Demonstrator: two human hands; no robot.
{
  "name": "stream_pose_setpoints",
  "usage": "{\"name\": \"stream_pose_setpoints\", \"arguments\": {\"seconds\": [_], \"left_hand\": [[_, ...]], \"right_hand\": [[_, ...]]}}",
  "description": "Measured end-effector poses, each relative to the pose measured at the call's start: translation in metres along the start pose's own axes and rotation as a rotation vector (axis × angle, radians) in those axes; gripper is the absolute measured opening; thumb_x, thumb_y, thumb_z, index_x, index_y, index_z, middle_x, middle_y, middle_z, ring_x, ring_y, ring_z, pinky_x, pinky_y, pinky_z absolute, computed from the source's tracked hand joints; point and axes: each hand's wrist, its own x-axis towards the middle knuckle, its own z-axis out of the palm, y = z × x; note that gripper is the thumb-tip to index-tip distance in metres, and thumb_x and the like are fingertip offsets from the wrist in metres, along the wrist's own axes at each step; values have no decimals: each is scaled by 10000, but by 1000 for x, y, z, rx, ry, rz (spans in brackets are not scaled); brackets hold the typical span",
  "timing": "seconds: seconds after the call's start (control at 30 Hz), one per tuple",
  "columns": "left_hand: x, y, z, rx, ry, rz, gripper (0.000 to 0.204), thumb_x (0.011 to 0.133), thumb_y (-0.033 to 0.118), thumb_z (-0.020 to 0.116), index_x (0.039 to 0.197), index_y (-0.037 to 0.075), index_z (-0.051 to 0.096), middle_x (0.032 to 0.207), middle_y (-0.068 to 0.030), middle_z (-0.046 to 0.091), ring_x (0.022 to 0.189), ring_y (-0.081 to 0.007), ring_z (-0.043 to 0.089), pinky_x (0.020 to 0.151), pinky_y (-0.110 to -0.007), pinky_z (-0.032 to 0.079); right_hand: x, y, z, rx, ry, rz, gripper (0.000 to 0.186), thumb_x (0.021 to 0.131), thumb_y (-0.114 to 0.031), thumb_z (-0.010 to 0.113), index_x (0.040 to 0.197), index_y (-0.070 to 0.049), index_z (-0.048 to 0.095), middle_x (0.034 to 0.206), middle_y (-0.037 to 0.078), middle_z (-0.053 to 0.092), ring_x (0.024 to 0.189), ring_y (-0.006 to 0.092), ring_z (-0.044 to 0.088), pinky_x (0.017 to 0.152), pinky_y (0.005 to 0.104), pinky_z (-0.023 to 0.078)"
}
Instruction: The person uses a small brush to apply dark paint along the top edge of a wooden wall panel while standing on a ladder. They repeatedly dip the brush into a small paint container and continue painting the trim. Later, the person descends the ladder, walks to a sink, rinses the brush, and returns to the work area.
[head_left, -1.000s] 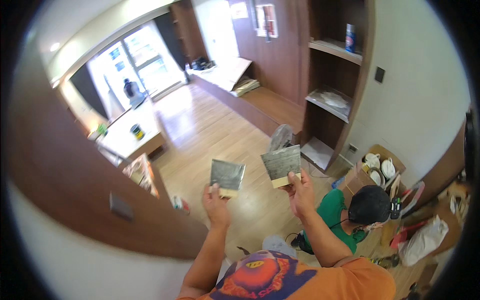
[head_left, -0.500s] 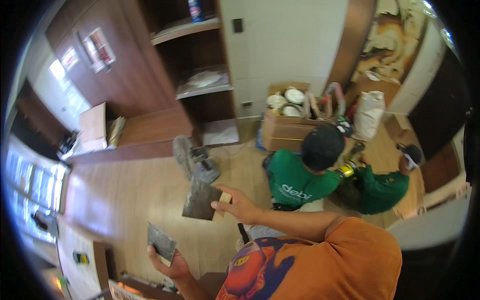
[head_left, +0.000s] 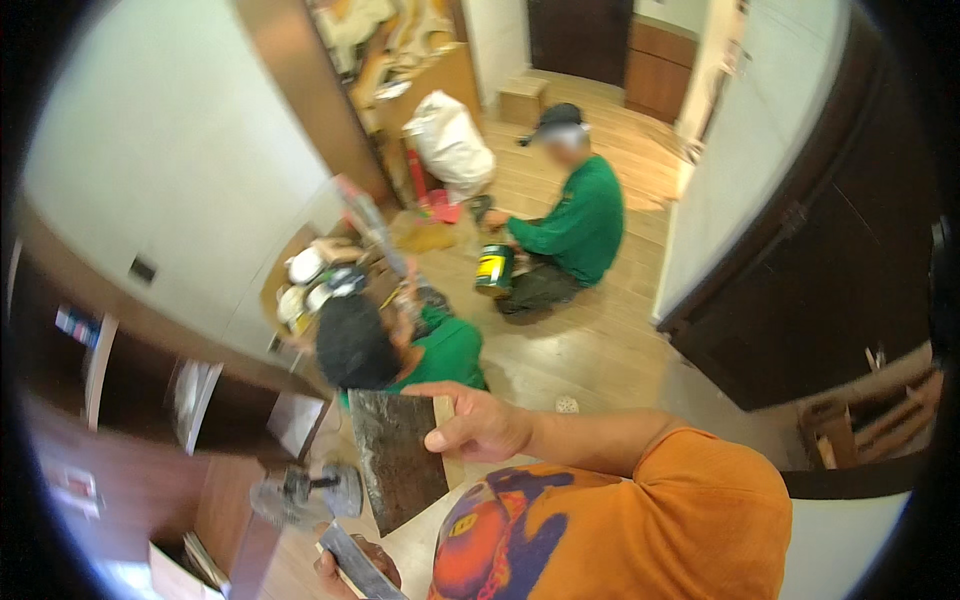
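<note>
My right hand is closed round the pale wooden grip of a broad, flat scraper. Its wide metal blade is smeared grey and brown and points to the left. Below it, at the lower edge, my left hand grips a second, smaller scraper with a grey blade, seen nearly edge-on. Most of the left hand's fingers are hidden behind that blade. The two scrapers are close together but look apart, in front of my orange shirt.
Two people in green shirts sit on the wooden floor ahead, one near, one farther off beside a dark green can. A fan stands left of my hands. Beyond are a white sack, a box of containers and shelves.
My view has swung to the right, towards the two people and the dark door. The right scraper is nearer and more upright; the left one has dropped to the lower edge, closer to the right.
</note>
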Motion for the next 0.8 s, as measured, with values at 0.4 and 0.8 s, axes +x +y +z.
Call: {"name": "stream_pose_setpoints", "arguments": {"seconds": [0.4, 0.8], "left_hand": [[414, -284, 106, 189, 24, -431, 208, 920, 204, 591, 1032, 92, 457, 940, -144, 656, 681, -274, 678, 534, -342, 567], [685, -535, 137, -12, -100, -1133, 222, 958, 197, 594, 1136, 104, 498, 1154, -165, 654, 1028, -313, 702, 867, -481, 602]], "right_hand": [[-252, -355, -104, -297, 369, -1045, 625, 889, 14, 612, 1492, -3, 450, 1423, 162, 586, 1319, 270, 576, 1139, 442, 440], [-319, -613, -198, -640, 823, -1459, 561, 922, -45, 601, 1452, 44, 437, 1310, 152, 615, 1223, 243, 606, 1090, 404, 468]]}}
